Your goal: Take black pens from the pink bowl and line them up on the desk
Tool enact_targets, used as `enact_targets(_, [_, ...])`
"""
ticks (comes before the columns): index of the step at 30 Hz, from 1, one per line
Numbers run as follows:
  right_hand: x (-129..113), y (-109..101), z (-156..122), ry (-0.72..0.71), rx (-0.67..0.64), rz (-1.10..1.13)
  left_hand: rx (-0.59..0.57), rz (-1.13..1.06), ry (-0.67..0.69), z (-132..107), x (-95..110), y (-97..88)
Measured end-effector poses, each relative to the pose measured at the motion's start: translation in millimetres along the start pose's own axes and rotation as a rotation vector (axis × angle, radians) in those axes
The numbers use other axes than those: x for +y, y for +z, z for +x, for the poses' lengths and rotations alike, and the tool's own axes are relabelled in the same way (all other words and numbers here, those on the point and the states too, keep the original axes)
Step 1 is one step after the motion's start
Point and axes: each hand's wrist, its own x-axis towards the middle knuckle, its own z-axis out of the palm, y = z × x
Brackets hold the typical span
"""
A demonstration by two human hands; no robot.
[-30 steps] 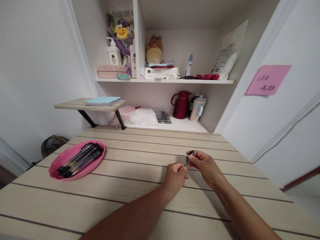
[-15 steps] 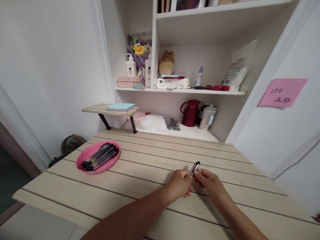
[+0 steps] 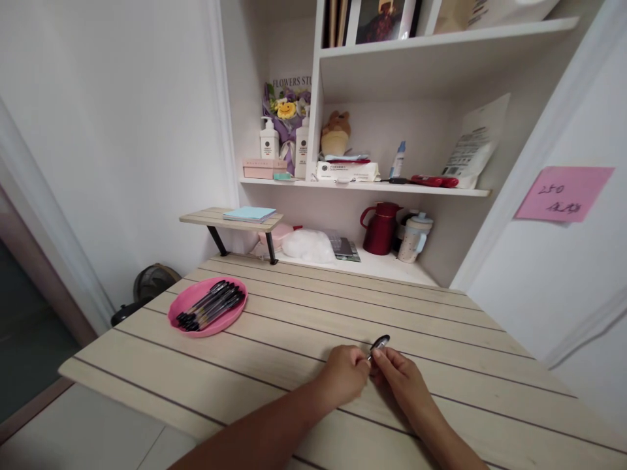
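Observation:
Above the right half of the slatted desk [image 3: 455, 365], my two hands meet around a pen [image 3: 380, 342]. Its dark, shiny end points up and away from me; the rest is hidden by my fingers. My left hand [image 3: 347, 372] is closed around the pen's lower part. The thumb and fingers of my right hand [image 3: 399, 378] pinch it just beside the left hand. Off to the left sits a pink oval tray [image 3: 208, 331], well apart from both hands. Several black-capped pens [image 3: 213, 304] lie in it, side by side.
A small raised shelf [image 3: 200, 219] with blue paper [image 3: 249, 213] stands at the desk's back left. Behind the desk are a red jug [image 3: 381, 228], a pale cup [image 3: 414, 240] and a white plastic bag [image 3: 308, 246]. Wall shelves [image 3: 406, 188] rise above them.
The camera view has shifted, so the surroundings sit lower and further right. My hands stay together on the pen, whose visible end now tilts lower toward the right.

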Motion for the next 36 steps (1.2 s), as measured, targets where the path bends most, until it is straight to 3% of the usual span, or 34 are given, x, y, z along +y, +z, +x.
enact_targets(3, [1, -4, -3, 0.011, -0.061, 0.013, 0.146, 0.193, 0.175, -3, 2, -26.8])
enact_targets(7, [7, -8, -6, 0.025, -0.085, -0.079, 0.461, 0.424, 0.239, -16, -1, -98.5])
enact_targets(11, [12, -8, -5, -0.013, -0.142, -0.186, 0.751, 0.756, 0.077, -42, -16, -178.6])
enact_targets(15, [14, -8, -5, -0.033, -0.165, -0.260, 0.870, 0.892, -0.157, -61, -40, -227.8])
enact_targets(22, [17, -7, -5, -0.026, -0.150, -0.263, 0.881, 0.924, -0.230, -67, -68, -253.3])
enact_targets(36, [17, -6, -6, 0.005, -0.163, -0.262, 0.883, 0.999, -0.304, -60, -70, -265.5])
